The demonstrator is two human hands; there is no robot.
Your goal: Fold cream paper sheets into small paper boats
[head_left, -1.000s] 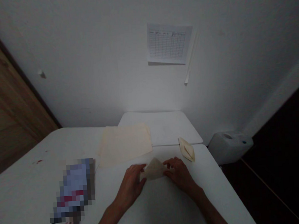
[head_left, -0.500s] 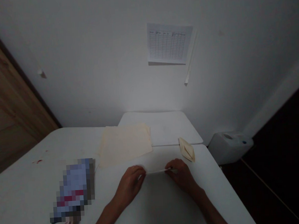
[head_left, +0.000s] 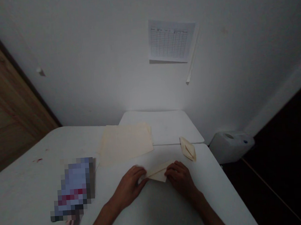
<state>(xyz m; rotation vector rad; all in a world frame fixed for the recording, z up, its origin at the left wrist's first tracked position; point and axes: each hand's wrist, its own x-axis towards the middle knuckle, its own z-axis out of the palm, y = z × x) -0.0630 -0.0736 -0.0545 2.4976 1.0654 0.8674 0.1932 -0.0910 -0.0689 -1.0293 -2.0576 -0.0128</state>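
Between my hands is a folded piece of cream paper (head_left: 158,173), its flat side facing up with a crease running along it. My left hand (head_left: 132,181) pinches its left end between thumb and fingers. At the right end, my right hand (head_left: 179,174) grips the paper with bent fingers. Just beyond my right hand lies a second folded cream paper (head_left: 187,149), diamond-shaped, flat on the table. A stack of cream paper sheets (head_left: 127,144) rests past my left hand.
The white table (head_left: 156,214) meets a second white surface (head_left: 164,127) against the wall. A blurred-out blue and red item (head_left: 74,185) lies on the left. A printed chart (head_left: 170,40) hangs on the wall. A white plastic container (head_left: 230,148) stands beyond the right edge.
The folded paper was edge-on as a thin strip and is now turned so its broad face shows. Both hands have stayed at its ends, shifting only slightly.
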